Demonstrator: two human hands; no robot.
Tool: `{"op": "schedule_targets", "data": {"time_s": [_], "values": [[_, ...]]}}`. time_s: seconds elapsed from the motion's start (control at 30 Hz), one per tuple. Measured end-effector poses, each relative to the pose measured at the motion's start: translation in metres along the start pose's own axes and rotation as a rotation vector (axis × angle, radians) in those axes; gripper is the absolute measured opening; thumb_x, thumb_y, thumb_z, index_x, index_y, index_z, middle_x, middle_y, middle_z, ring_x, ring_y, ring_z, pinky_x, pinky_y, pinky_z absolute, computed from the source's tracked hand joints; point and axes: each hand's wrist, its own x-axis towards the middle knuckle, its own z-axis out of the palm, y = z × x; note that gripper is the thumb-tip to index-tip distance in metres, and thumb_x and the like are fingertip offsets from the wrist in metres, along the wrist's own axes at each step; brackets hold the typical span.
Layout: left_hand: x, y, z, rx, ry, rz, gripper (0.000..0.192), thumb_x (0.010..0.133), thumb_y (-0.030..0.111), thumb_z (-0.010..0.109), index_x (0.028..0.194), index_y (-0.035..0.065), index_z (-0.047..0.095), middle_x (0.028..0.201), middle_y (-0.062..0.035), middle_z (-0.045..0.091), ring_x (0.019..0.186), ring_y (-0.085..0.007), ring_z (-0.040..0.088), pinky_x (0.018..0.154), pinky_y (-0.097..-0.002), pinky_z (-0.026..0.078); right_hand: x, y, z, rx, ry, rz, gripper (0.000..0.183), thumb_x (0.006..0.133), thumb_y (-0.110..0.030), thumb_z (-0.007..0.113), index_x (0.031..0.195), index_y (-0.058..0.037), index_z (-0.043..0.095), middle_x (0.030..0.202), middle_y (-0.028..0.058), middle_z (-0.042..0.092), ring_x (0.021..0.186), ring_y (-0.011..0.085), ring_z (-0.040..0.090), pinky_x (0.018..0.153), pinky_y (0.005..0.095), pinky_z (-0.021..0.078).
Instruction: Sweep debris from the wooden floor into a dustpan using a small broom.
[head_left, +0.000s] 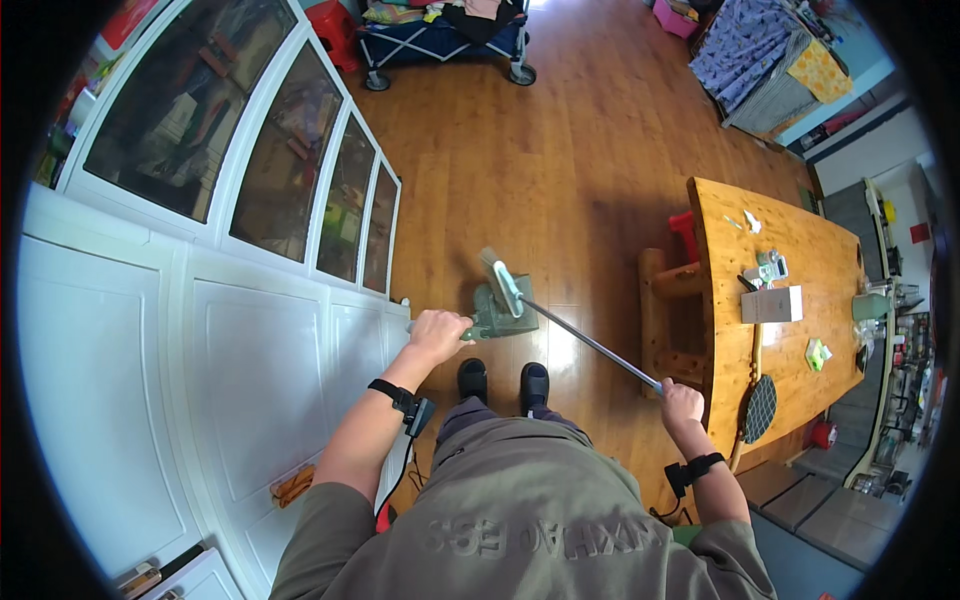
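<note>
My left hand (439, 337) grips the handle of a green dustpan (514, 319), in front of my feet. Over the dustpan lies the head of a broom (504, 287), its pale bristles pointing up and to the left. The broom's metal pole (589, 342) slants down to the right into my right hand (681, 403), which is closed around its end beside the wooden table. A strap with a small dark device sits on each wrist. Whether the broom head touches the dustpan, I cannot tell.
White cabinets (255, 375) with glass doors line the left. On the right stands a wooden table (817, 247) holding a box (772, 305), a round patterned pad (760, 409) and small items. A folding wagon (442, 45) stands at the top, on the wooden floor (525, 165).
</note>
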Motion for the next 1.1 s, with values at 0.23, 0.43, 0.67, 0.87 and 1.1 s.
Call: {"op": "schedule_targets", "data": {"time_s": [0.23,0.43,0.67,0.87,1.1], "values": [[0.002,-0.006,0.006,0.021,-0.003,0.019,0.026,0.074,0.037,0.072,0.082,0.0131,0.066,0.076,-0.0096,0.067,0.078,-0.0290,0.066,0.066,-0.0409,0.051,-0.010,-0.012,-0.041,0.100,-0.007,-0.047,0.017,0.086,-0.029,0.059,0.088,-0.0122,0.057,0.077,0.0118,0.067,0.074,0.0291,0.067,0.064,0.0409,0.0525],[-0.005,-0.015,0.005,0.045,0.008,-0.031,0.027,0.074,0.037,0.072,0.084,0.0124,0.066,0.077,-0.0099,0.067,0.079,-0.0293,0.065,0.067,-0.0413,0.051,-0.022,-0.010,-0.064,0.188,-0.071,0.055,0.022,0.085,-0.033,0.062,0.092,-0.0124,0.059,0.080,0.0142,0.067,0.079,0.0321,0.066,0.071,0.0427,0.0520],[-0.011,-0.014,-0.009,-0.028,0.035,-0.184,0.025,0.074,0.036,0.071,0.085,0.0137,0.067,0.080,-0.0083,0.067,0.079,-0.0280,0.065,0.067,-0.0419,0.051,-0.029,-0.008,-0.049,0.376,-0.154,0.128,0.028,0.083,-0.037,0.063,0.096,-0.0111,0.063,0.088,0.0161,0.067,0.087,0.0339,0.064,0.076,0.0443,0.0509],[-0.016,-0.014,-0.012,-0.061,0.039,-0.221,0.024,0.075,0.036,0.071,0.084,0.0145,0.068,0.080,-0.0079,0.067,0.078,-0.0280,0.065,0.067,-0.0420,0.051,-0.037,0.002,-0.042,0.324,-0.217,0.194,0.028,0.084,-0.037,0.063,0.097,-0.0119,0.064,0.087,0.0157,0.067,0.087,0.0341,0.064,0.076,0.0447,0.0507],[-0.007,-0.007,-0.012,-0.026,-0.016,-0.147,0.026,0.075,0.037,0.071,0.087,0.0151,0.068,0.080,-0.0081,0.068,0.079,-0.0286,0.065,0.067,-0.0420,0.051,-0.022,-0.007,-0.029,0.225,-0.136,0.101,0.025,0.083,-0.035,0.063,0.094,-0.0115,0.061,0.082,0.0150,0.067,0.080,0.0332,0.066,0.071,0.0436,0.0519]]}}
